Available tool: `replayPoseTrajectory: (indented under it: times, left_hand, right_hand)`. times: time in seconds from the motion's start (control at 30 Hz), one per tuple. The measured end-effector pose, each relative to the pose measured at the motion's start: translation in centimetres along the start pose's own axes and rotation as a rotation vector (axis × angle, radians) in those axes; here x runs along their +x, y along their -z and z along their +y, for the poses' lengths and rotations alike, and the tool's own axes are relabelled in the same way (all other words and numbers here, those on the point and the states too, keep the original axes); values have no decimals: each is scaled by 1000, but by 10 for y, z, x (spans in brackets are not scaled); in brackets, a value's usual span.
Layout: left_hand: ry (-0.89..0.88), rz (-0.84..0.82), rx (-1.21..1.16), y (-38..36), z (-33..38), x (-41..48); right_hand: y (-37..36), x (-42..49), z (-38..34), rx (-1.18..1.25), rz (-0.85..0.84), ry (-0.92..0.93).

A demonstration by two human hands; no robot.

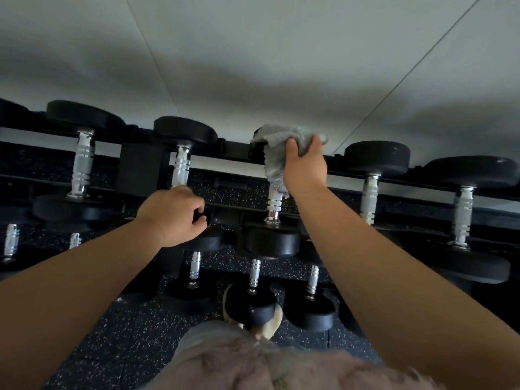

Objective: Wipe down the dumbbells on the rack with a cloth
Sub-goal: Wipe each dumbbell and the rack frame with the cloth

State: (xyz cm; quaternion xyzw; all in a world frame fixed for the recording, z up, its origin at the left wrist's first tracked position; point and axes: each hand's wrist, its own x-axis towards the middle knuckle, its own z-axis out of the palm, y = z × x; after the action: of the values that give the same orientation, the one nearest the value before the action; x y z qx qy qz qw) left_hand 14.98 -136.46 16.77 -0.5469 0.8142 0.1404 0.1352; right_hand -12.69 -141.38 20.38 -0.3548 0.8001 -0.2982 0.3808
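Several black dumbbells with chrome handles lie across the top tier of a black rack (233,150). My right hand (305,167) grips a grey cloth (277,149) and presses it over the far head of the middle dumbbell (274,205); the cloth hangs down over part of the handle. My left hand (174,213) has its fingers curled round the near end of the neighbouring dumbbell (181,164), covering its lower handle and front head.
Smaller dumbbells (251,302) sit on a lower tier near my legs. More dumbbells (371,187) fill the top tier to the right and left. A pale wall (253,66) stands behind the rack. Speckled black rubber floor (126,333) lies below.
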Motion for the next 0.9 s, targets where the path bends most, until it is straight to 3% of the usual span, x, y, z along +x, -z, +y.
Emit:
replayPoseTrajectory:
  times: [0.23,0.4,0.53,0.67,0.77,0.83,0.9]
  left_hand:
    - [-13,0,13,5,2,-3]
    - [-16,-8,34,9,7,-5]
    - [-24,8,49,8,10,-4]
    - [-53,67,160,4,14,-4]
    - [-14,39,335,5,28,-4]
    - [1,122,244,5,48,-7]
    - [3,241,25,4,80,-8]
  right_hand:
    - [55,-10,5,-12,131,-53]
    - [83,-55,34,-62,-12,-13]
    - [116,-80,63,-101,31,-1]
    - [157,-94,105,-442,70,170]
    - [183,-91,149,-906,-114,229]
    - [202,-86,173,-976,-143,177]
    - [221,-80,189,-893,-44,103]
